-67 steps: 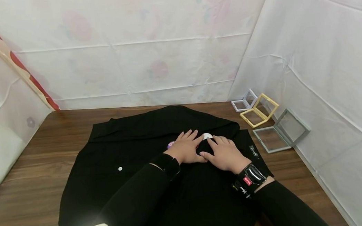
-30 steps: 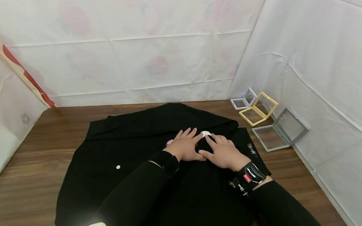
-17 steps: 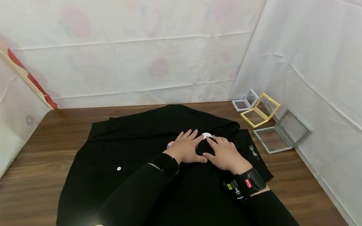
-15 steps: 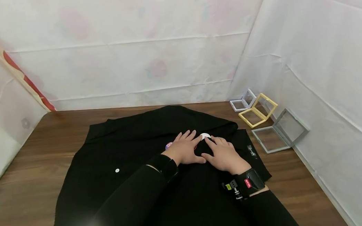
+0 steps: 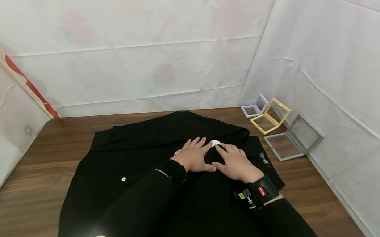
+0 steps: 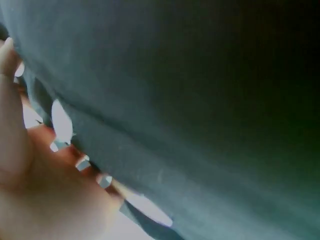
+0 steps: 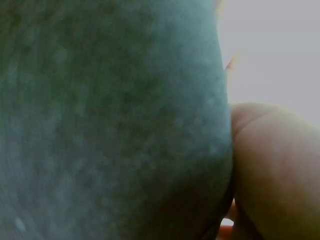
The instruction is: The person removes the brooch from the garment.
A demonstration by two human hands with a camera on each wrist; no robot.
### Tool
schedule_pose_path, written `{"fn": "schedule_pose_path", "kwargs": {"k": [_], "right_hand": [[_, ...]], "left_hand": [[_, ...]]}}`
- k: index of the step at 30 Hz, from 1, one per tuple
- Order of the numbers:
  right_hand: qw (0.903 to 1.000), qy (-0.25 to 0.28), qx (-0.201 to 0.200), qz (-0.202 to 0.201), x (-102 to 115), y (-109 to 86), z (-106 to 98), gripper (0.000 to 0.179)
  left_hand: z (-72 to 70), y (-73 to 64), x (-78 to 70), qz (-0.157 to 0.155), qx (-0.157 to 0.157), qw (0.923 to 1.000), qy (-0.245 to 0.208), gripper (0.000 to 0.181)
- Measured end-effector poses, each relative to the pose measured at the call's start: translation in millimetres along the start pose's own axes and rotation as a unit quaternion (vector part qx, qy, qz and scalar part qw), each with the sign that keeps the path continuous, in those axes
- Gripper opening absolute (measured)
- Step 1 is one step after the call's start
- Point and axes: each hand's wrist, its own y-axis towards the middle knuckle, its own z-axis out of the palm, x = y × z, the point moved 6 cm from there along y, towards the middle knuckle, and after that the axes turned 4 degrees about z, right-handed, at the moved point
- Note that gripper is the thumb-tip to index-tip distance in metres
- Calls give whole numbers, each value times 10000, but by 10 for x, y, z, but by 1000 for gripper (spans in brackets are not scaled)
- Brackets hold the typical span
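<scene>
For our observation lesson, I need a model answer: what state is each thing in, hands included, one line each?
Cloth: spread out, creased
White frame: open
Yellow frame: open
Gray frame: open
Big white disc: on the cloth, at both index fingertips
Small white disc: on the cloth, uncovered
Purple disc: partly hidden by the left hand
Left hand: on the cloth, fingers spread
Right hand: on the cloth, fingers extended
</scene>
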Motion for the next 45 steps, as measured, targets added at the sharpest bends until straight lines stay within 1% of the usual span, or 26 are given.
{"fn": "schedule_pose_path", "kwargs": {"k": [2,4,6,8,10,12,13,15,16,18,21,25,29,32,36,38,43,45], "right_hand": [[10000,-36,-39,-40,13,22,-25,73],[10000,-34,-59,-54,22,44,-50,73],[10000,-38,-21,-45,32,57,-74,73],[10000,-22,34,-31,29,67,-70,73],[10000,-26,73,19,16,72,-60,73],[9999,-74,78,56,2,74,-49,73],[9999,-70,73,64,-3,74,-46,73],[10000,-64,47,58,-11,73,-37,72],[10000,-48,43,45,-12,72,-31,71],[10000,-14,60,18,-13,71,-11,70],[9999,15,92,37,-30,63,20,68],[9999,0,77,76,-57,44,33,67],[10000,-33,0,75,-54,32,7,67],[10000,-27,4,65,-30,30,0,68],[10000,0,61,59,1,27,21,68],[10000,-7,55,70,5,24,31,68],[10000,-23,-14,73,1,14,37,68],[10000,-29,-12,65,1,12,40,68]], "left_hand": [[-65,36,19,-7,8,10000,13,96],[-157,88,35,-8,-105,9999,-8,92],[-265,149,42,-47,-387,9992,23,84],[-352,217,51,-185,-730,9972,-21,72],[-411,282,59,-406,-963,9941,-288,58],[-442,335,65,-628,-1048,9902,-681,43],[-447,361,71,-745,-1036,9875,-922,36],[-443,402,75,-875,-955,9821,-1368,30],[-432,423,77,-899,-903,9795,-1561,33],[-402,467,88,-929,-847,9757,-1793,41],[-343,531,98,-907,-761,9720,-2032,50],[-302,576,93,-999,-788,9703,-2058,48],[-335,525,58,-1250,-1007,9644,-2102,33],[-344,481,56,-1501,-1139,9577,-2173,22],[-326,457,79,-1730,-1176,9530,-2191,19],[-320,458,86,-1750,-1190,9529,-2173,19],[-303,493,72,-1675,-1121,9576,-2059,19],[-298,499,62,-1684,-1094,9578,-2055,18]]}}
